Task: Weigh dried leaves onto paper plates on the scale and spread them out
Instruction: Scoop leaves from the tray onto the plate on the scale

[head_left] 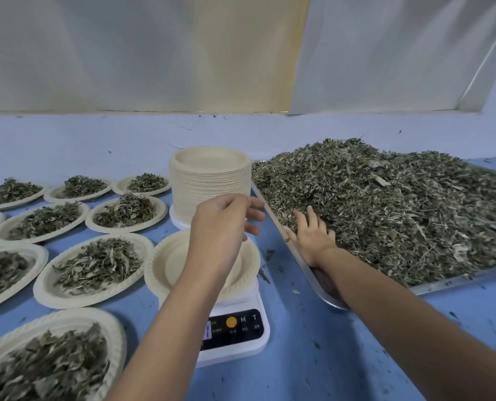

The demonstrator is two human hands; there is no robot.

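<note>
Paper plate [168, 264] on scale [241, 328]; tray [443, 285] leaves [385, 204] under flat right fingers [312, 219]; left fingers [255, 203] slack

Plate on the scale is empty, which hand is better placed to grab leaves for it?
Right. The right hand lies on the leaf pile; the left hand hovers above the empty plate, away from the leaves.
</note>
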